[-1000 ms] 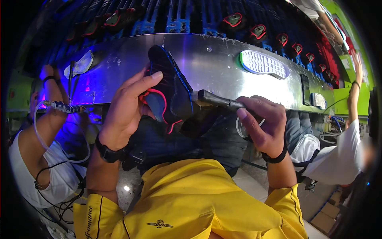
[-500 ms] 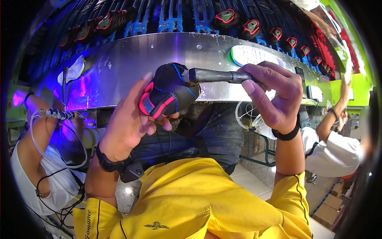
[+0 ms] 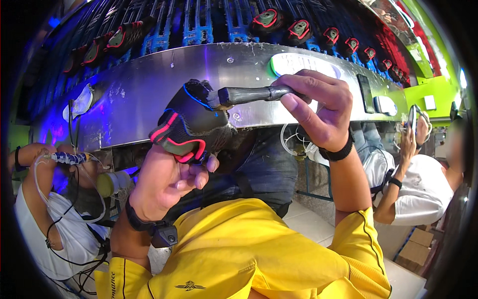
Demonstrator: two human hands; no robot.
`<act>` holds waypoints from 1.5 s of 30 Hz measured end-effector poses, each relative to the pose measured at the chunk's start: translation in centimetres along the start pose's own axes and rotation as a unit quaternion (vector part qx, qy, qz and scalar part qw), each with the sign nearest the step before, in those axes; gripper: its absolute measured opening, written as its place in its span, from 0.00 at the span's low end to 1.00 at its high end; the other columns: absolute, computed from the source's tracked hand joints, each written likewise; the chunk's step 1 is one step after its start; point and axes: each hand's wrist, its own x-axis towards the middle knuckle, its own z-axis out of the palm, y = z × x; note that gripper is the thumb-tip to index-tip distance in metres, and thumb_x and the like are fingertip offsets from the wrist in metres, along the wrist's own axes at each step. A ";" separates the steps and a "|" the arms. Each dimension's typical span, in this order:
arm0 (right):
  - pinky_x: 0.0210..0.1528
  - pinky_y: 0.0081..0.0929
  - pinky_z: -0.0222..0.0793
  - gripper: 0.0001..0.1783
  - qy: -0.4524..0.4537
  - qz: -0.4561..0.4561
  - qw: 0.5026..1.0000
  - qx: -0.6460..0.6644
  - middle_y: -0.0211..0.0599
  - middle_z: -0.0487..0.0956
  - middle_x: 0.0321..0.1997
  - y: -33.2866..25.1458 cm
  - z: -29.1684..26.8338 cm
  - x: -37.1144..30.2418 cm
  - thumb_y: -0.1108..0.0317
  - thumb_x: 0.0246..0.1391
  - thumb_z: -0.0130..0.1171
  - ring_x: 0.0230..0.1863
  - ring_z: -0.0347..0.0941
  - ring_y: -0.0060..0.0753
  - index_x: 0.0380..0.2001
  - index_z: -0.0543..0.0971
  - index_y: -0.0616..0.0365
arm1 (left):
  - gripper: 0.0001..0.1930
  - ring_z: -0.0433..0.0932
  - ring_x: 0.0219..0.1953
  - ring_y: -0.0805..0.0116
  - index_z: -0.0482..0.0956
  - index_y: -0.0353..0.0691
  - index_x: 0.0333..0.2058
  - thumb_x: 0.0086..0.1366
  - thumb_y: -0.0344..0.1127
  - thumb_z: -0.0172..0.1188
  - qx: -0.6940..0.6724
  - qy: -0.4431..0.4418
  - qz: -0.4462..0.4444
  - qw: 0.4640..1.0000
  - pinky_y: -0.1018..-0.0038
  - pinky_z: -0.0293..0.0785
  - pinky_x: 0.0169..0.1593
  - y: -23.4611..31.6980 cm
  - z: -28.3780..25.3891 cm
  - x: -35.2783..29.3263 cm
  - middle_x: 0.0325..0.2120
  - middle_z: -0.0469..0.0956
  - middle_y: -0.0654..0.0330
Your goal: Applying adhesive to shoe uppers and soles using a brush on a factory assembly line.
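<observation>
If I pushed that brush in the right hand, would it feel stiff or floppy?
The brush would probably feel stiff along its straight, solid-looking handle. Its bristly tip, a greyish tuft, would likely bend. The handle's shiny surface might be slightly slippery.

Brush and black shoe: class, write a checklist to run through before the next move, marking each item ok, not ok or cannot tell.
1. Left hand supports the black shoe: ok.
2. Right hand grips the brush by its handle: ok.
3. Bristles at the shoe's surface: ok.
4. White sole fully visible: not ok, right hand partly covers it.
5. Bristles loaded with liquid: cannot tell.
</observation>
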 end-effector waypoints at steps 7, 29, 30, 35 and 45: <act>0.29 0.23 0.71 0.14 0.017 0.032 0.997 0.067 0.41 0.84 0.27 1.0 0.9 -1.6 0.68 0.57 0.72 0.24 0.78 0.27 0.41 0.88 0.69 | 0.25 0.81 0.21 0.62 0.78 0.41 0.53 0.80 0.57 0.45 -0.053 -0.050 -0.020 0.997 0.80 0.68 0.16 -1.0 0.5 -0.1 0.32 0.81 0.47; 0.32 0.24 0.74 0.13 0.046 0.032 0.996 0.068 0.42 0.84 0.28 1.4 1.6 -3.9 0.70 0.57 0.71 0.26 0.80 0.29 0.42 0.88 0.68 | 0.27 0.80 0.23 0.61 0.78 0.38 0.52 0.79 0.59 0.46 -0.122 -0.087 -0.055 0.987 0.77 0.74 0.20 -2.3 0.9 0.5 0.34 0.80 0.46; 0.32 0.24 0.74 0.12 0.044 0.039 0.995 0.075 0.42 0.84 0.28 1.4 1.7 -4.1 0.71 0.57 0.71 0.26 0.80 0.30 0.42 0.88 0.68 | 0.27 0.80 0.23 0.61 0.78 0.38 0.52 0.79 0.59 0.46 -0.122 -0.087 -0.055 0.987 0.77 0.74 0.20 -2.3 1.0 0.4 0.34 0.80 0.46; 0.32 0.25 0.73 0.12 0.034 0.065 0.995 0.069 0.42 0.83 0.28 1.9 1.9 -5.3 0.71 0.58 0.70 0.26 0.80 0.29 0.42 0.88 0.68 | 0.27 0.79 0.21 0.61 0.77 0.36 0.52 0.80 0.58 0.46 -0.107 -0.087 -0.026 0.990 0.76 0.78 0.22 -2.3 1.0 0.2 0.33 0.79 0.47; 0.33 0.27 0.71 0.12 0.079 0.112 0.990 0.047 0.41 0.83 0.28 1.6 2.2 -6.0 0.68 0.60 0.71 0.26 0.77 0.30 0.41 0.88 0.68 | 0.35 0.84 0.32 0.52 0.76 0.29 0.61 0.75 0.58 0.49 -0.103 -0.216 0.064 0.969 0.63 0.85 0.39 -2.6 -1.6 2.3 0.40 0.83 0.40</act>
